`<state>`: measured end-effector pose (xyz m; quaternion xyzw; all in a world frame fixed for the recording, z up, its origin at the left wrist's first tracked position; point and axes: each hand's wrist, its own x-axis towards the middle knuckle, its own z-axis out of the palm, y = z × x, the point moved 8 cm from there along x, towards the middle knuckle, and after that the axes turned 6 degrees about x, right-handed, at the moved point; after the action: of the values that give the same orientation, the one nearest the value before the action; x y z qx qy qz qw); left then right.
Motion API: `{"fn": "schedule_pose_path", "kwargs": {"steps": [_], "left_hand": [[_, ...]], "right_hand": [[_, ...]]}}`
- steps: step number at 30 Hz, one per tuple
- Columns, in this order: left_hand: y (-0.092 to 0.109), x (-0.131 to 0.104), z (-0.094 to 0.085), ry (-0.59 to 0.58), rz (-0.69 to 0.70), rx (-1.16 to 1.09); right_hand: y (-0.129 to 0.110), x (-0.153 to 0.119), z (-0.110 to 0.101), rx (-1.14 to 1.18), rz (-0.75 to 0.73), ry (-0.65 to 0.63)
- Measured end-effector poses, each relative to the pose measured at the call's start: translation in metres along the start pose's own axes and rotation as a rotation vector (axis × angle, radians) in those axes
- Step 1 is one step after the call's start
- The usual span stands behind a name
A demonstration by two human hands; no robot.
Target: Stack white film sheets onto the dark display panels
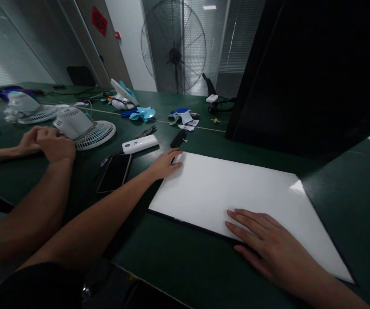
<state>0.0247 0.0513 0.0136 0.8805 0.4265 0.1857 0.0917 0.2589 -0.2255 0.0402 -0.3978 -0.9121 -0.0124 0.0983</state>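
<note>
A flat white panel (217, 184) with a thin dark edge lies on the green table before me. At its far left corner rests my left hand (167, 164), with thumb and fingers apart on the panel's border. My right hand (265, 242) lies over the near edge, palm down, fingers stretched out to the left across the white surface. Neither hand grips anything. Just left of my left hand are a phone (114, 172) with a dark screen and a white oblong device (140, 144), which looks like a power bank.
A large black screen (307, 77) stands behind the panel. To the left, a co-worker's hands (54, 143) work at a small white fan (78, 126). Light blue fan blades (142, 113), pliers (146, 131) and a black object (178, 139) lie farther back on the green table (172, 253).
</note>
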Motion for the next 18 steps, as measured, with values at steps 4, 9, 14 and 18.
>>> {"fn": "schedule_pose_path", "kwargs": {"steps": [4, 9, 14, 18], "left_hand": [[0.000, 0.000, 0.001, -0.014, 0.015, 0.010], [0.004, 0.001, 0.005, -0.061, 0.082, 0.066], [0.009, 0.000, 0.008, -0.105, 0.092, 0.155], [0.011, -0.001, 0.011, -0.118, 0.078, 0.196]], "right_hand": [[0.001, 0.001, 0.004, 0.017, 0.020, -0.035], [0.005, -0.001, 0.006, 0.018, 0.084, -0.011], [0.003, 0.001, -0.003, -0.020, 0.075, 0.105], [-0.008, 0.001, -0.020, -0.012, -0.020, 0.242]]}}
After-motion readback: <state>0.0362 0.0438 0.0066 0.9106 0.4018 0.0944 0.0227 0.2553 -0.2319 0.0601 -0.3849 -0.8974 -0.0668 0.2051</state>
